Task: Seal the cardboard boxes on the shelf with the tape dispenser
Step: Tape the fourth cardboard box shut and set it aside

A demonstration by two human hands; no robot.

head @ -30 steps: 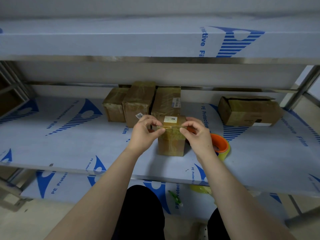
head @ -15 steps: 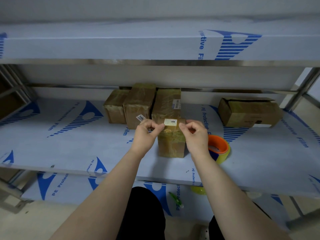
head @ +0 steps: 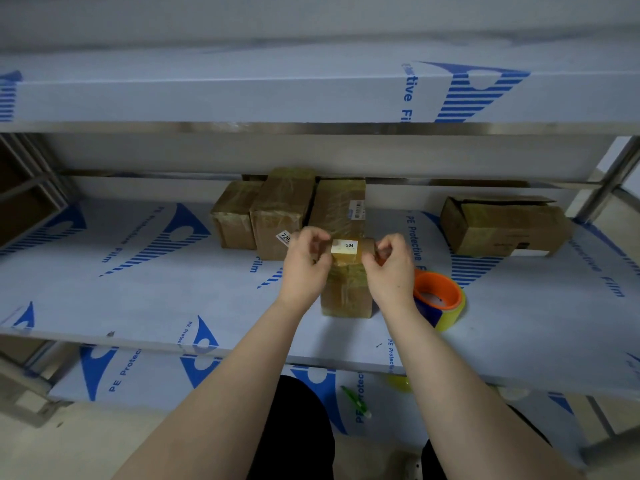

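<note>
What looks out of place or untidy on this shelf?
The cardboard box at the far right stands out: its flaps gape open, while the three boxes at the back and the box labelled 204 are wrapped in tape. The orange tape roll also lies tilted beside the right hand.

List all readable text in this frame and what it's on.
"204": white label on the front box.
"720", rest not visible: corner label on the middle back box.
"PE Protective Film": blue print, repeated on the shelf film.
Barcode label on the tall back box: too small to read.
Dark print on the far right box: blurred.
</note>
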